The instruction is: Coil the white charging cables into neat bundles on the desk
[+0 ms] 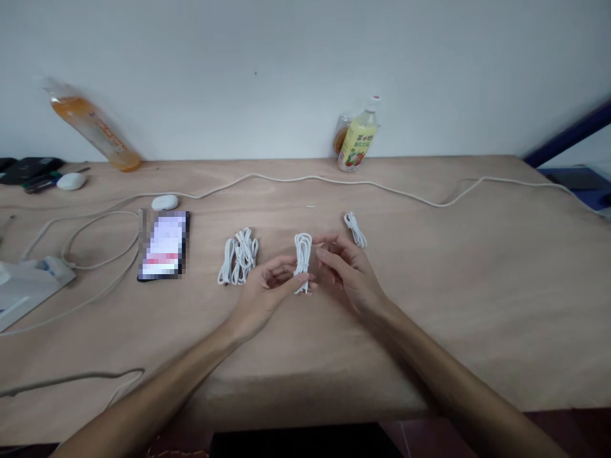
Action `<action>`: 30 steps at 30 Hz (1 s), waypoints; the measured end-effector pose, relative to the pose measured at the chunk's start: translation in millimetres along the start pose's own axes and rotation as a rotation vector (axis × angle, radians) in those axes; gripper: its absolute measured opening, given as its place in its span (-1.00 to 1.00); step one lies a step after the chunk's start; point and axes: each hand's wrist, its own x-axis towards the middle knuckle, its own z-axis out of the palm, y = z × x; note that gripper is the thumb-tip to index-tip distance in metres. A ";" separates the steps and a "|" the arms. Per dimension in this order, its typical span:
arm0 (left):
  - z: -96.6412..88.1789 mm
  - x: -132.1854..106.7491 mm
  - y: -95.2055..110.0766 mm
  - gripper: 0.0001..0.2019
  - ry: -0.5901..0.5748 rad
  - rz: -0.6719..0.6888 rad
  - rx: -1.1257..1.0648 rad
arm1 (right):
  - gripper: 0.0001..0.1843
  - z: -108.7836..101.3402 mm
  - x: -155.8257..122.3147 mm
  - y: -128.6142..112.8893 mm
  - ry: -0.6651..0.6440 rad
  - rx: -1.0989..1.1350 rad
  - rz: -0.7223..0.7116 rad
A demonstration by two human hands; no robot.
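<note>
A coiled white cable [302, 251], tied around its middle, is held upright just above the table in front of me. My left hand [270, 283] grips its lower part, thumb across the front and fingers behind. Close by on the right is my right hand [351, 270], its fingers curved and the thumb and index fingertips slightly apart beside the coil. Whether those fingertips touch the cable is hard to tell. Several similar white cable bundles [238, 257] lie together left of my left hand. Another white cable bundle [354, 230] rests just beyond my right hand.
A phone [165, 245] and a white earbud case [165, 203] lie to the left. A long white cord [315, 179] crosses the table [477, 286]. An orange drink bottle [98, 130] and a yellow-labelled bottle [358, 141] lean near the wall. White packaging [28, 289] sits far left.
</note>
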 end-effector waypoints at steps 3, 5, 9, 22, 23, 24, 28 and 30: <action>-0.4 -0.9 0.4 -0.69 -0.010 0.007 0.026 | -0.69 1.1 0.4 0.2 -0.045 -0.018 -0.012; -0.6 -1.9 -0.3 -0.70 -0.024 -0.003 0.022 | -0.64 1.6 0.7 1.4 -0.062 -0.006 -0.008; -1.2 -2.4 -2.7 -0.68 -0.048 -0.009 -0.002 | -0.59 1.2 0.4 4.3 -0.048 0.032 0.027; 1.9 -2.8 7.6 -0.81 0.134 0.191 0.122 | -0.73 8.1 -8.9 2.2 0.044 -0.161 -0.173; 1.7 -2.9 8.1 -0.82 0.160 0.202 0.135 | -0.77 9.4 -10.2 2.4 0.048 -0.179 -0.183; 1.3 -3.1 8.4 -0.84 0.187 0.210 0.153 | -0.80 10.7 -11.4 2.6 0.048 -0.196 -0.186; 0.2 -4.6 8.1 -0.87 0.237 0.202 0.175 | -0.80 14.8 -14.7 2.9 0.049 -0.236 -0.181; 0.4 -4.8 7.4 -0.85 0.222 0.194 0.150 | -0.79 16.0 -15.4 2.9 0.060 -0.246 -0.176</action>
